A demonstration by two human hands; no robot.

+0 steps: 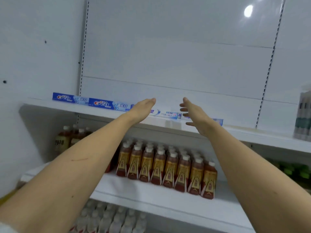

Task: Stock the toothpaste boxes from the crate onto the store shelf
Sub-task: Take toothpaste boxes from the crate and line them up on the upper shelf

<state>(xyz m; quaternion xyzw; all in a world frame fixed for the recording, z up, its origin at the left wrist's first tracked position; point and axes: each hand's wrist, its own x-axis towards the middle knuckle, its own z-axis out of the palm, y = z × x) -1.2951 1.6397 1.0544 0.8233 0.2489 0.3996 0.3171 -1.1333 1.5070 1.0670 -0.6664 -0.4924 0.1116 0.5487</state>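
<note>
Head cam: both hands are up at the top shelf (168, 127), left hand (143, 109) and right hand (196, 115) flat-fingered, holding nothing, hovering either side of the white toothpaste boxes (165, 113). Two blue toothpaste boxes (91, 102) already sit end to end far left. The crate isn't in shot. Best move is probably squaring the white ones flush with the blue row, back from the front lip. Loads of free shelf to the right before the wrapped packs (303, 115); tea bottles (166, 167) sit below.

blue toothpaste boxes (91, 102) | lying flat, end to end | top shelf (101, 110), front edge
</note>
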